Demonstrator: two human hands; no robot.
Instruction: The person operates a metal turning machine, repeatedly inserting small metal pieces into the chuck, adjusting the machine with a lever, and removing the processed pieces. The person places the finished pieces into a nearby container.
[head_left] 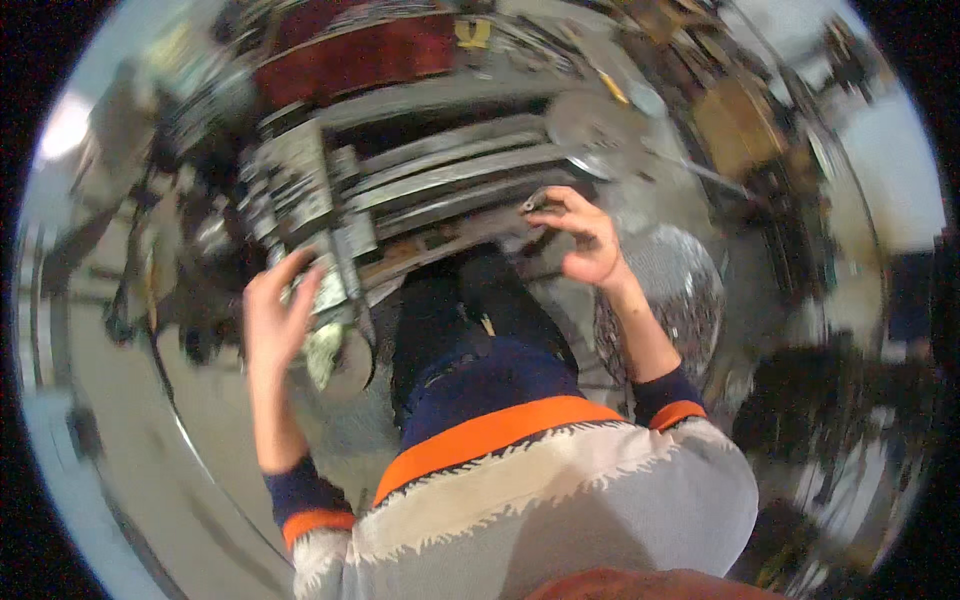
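At the right, my right hand [590, 245] is raised in front of a lathe-like machine, with thumb and fingers pinched on a small dark metal piece [536, 201]. The piece's exact kind is too blurred to make out. My left hand [276, 315] is at the machine's left side, blurred, with thumb and fingers apart and nothing seen between them. It hovers by the grey metal carriage block [300, 175] and a pale greenish cloth [322, 355]. Between the hands run the long metal bed rails [450, 180] of the machine.
Behind the rails stands a dark red panel or box [355, 60], with a small yellow item [473, 35] beside it. A round grey disc [590, 125] is at the rails' right end. By my right forearm sits a rounded container [680, 290] of shiny metal shavings. A brown board [738, 125] leans farther right.
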